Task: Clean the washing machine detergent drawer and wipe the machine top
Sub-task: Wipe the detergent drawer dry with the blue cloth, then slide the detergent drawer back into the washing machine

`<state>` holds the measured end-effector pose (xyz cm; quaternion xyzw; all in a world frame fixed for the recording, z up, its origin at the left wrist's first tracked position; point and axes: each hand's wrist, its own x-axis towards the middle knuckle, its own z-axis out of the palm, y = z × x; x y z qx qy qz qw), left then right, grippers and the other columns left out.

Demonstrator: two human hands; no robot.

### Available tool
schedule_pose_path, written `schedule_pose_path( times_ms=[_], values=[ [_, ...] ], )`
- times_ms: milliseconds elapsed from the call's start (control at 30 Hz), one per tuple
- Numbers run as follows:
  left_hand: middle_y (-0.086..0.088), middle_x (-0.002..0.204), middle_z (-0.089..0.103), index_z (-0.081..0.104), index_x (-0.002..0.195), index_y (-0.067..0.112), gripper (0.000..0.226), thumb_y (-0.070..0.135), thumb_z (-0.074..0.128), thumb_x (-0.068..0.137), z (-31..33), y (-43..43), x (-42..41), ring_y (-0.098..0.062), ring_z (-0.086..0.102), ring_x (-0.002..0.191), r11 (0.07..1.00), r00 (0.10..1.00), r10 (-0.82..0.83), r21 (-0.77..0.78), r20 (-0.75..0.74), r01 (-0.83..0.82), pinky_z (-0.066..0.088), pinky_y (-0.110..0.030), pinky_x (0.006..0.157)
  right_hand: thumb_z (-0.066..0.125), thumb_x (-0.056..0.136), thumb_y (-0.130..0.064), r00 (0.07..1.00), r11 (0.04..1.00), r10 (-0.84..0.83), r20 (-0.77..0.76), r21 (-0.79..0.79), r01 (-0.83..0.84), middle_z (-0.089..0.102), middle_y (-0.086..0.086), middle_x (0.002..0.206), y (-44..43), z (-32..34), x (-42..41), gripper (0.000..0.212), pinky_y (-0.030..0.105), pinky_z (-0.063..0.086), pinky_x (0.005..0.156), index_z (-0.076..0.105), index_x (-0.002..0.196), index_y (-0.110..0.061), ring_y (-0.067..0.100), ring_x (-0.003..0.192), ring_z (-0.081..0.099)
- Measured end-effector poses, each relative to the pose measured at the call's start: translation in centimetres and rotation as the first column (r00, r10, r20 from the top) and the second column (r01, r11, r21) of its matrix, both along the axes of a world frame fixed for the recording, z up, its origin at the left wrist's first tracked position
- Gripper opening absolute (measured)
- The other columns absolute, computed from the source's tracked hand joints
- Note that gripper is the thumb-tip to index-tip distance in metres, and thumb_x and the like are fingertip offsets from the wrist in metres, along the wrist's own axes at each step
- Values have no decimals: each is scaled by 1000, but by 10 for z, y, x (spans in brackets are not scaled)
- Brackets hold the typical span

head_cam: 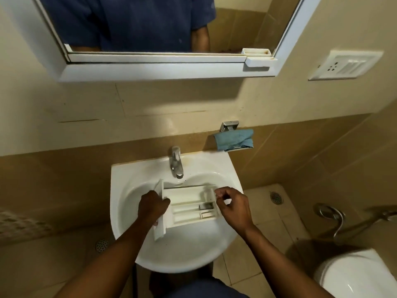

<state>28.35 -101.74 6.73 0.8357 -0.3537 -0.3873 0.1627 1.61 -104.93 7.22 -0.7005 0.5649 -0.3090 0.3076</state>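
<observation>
— Both hands are over the basin [120, 190]. The left hand [153, 208] is wrapped round the front-panel end of the detergent drawer [189, 206], thumb lying across the top of it.

— And the other one?

— Her or his right hand [234, 206] sits at the opposite end, fingers curled, thumb tip close against the forefinger, right at the drawer's rear edge. Whether it pinches the plastic or merely hovers beside it, I cannot tell from where I stand.

— So where exactly is the drawer?

— Held level above the bowl of the basin, open side up, lying crosswise with the front panel to the left. Its compartments run lengthwise, and a small grey insert sits in the one nearest the right hand. The tap [176, 162] stands just behind it, spout pointing down toward the bowl (no water that I can make out).

— Anything else nearby?

— On the wall to the right of the tap, a blue cloth [235, 139] is bunched on a small holder, well clear of both hands. Above hangs a white-framed mirror [287, 33] showing a dark blue shirt. A socket plate [343, 65] is on the right wall, and the white toilet [361, 276] stands in the near right corner.
</observation>
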Motion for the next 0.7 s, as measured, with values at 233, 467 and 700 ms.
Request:
schedule_pose_path(
  times_ms=[233,467,700],
  values=[
    [-20,70,71,67,82,-6,33,27,68,83,30,38,4,-34,70,52,997,988,31,-71,-152,-42,59,-49,43,69,90,-12,995,996,-88,39,-16,89,74,-18,101,11,24,8,19,31,60,73,75,102,-26,1,92,68],
    [-19,81,70,68,85,-3,33,30,70,90,79,102,7,-33,72,67,964,974,206,-154,-91,-218,60,-44,45,64,86,-27,963,943,271,18,-207,-261,71,-14,99,30,68,55,18,32,59,72,74,101,-27,7,89,67],
    [-17,65,68,65,72,-4,42,38,64,77,121,239,-1,-32,69,53,784,815,580,-269,-1,-559,58,-45,43,67,88,-28,720,624,685,-111,-419,-659,71,-9,96,109,95,123,16,22,47,75,73,101,-22,11,86,64]
  ],
)
